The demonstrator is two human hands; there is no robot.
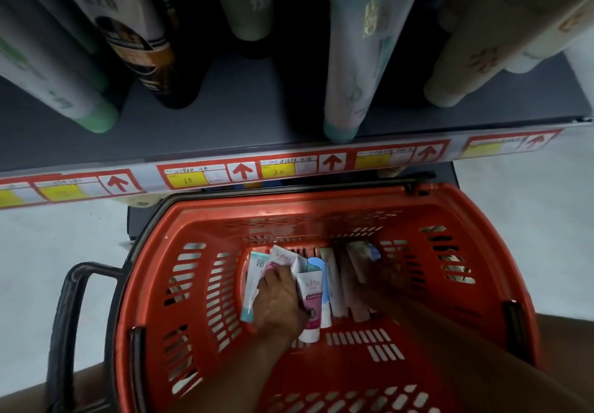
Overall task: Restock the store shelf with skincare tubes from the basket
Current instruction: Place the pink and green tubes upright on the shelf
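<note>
A red plastic basket [321, 202] stands on the floor below the shelf. Several skincare tubes lie in a heap on its bottom: a teal-capped white tube [254, 284], a pink-and-white tube [311, 303], pale tubes [334, 287]. My left hand [276, 303] is down in the basket with its fingers curled over a pink-and-white tube [283, 260] at the left of the heap. Over the tubes at the right of the heap, my right hand [382, 279] is blurred and dark, so its fingers are unclear.
The dark shelf [225, 117] above the basket holds upright tubes: green-capped [64, 97], black [154, 59], teal [353, 75], beige [482, 52]. A price-label rail [244, 171] runs along its front edge. The basket's black handle [64, 316] sticks out left over pale floor.
</note>
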